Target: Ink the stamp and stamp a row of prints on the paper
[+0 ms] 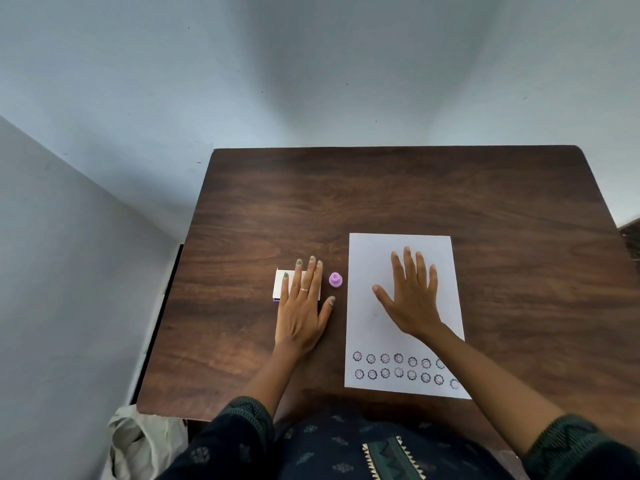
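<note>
A white sheet of paper [367, 258] lies on the dark wooden table [381, 188], right of centre. Two rows of small round smiley prints [384, 366] run along its near edge. My right hand [412, 299] rests flat on the middle of the paper, fingers spread, holding nothing. A small purple stamp [335, 280] stands upright on the table just left of the paper, untouched. My left hand [303, 306] lies flat with fingers apart over a white ink pad box [280, 285], covering most of it. A purple edge shows at the box's near left corner.
The table stands against a pale wall with a corner to the left. A light cloth bag [138, 441] sits on the floor by the table's near left corner. The far half of the table is bare wood.
</note>
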`<state>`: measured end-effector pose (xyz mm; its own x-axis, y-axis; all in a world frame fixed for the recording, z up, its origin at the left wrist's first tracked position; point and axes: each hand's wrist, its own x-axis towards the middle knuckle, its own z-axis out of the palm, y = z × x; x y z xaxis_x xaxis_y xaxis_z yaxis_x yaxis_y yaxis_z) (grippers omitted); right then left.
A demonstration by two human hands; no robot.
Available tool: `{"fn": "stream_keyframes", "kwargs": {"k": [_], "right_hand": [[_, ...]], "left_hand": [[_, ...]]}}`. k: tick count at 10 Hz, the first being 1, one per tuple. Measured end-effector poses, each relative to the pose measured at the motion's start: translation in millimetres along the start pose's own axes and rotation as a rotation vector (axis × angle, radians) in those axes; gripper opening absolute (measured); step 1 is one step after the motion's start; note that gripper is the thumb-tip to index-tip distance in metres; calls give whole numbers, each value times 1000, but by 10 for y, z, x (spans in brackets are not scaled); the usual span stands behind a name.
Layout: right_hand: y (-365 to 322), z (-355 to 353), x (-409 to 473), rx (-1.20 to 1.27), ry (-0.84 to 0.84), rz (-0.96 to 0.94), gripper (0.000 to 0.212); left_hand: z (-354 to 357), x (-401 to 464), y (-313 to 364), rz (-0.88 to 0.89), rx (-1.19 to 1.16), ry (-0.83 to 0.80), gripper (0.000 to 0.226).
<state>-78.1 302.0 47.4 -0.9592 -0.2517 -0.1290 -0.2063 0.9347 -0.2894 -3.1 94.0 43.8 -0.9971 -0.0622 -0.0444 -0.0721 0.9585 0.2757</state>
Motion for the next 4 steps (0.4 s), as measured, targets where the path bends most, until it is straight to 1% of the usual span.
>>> {"fn": "stream_keyframes", "kwargs": {"k": [1,2,4], "right_hand": [[-49,-26,-6,-20,61,-55,75],[-96,-65,5,-41,97,-70,73],[-228,-243,94,-61,202,-151,71]], "left_hand": [[-91,167,122,30,-4,28,64],[-179,294,196,46,18,46,65],[-386,438,249,135,61,97,69]]}}
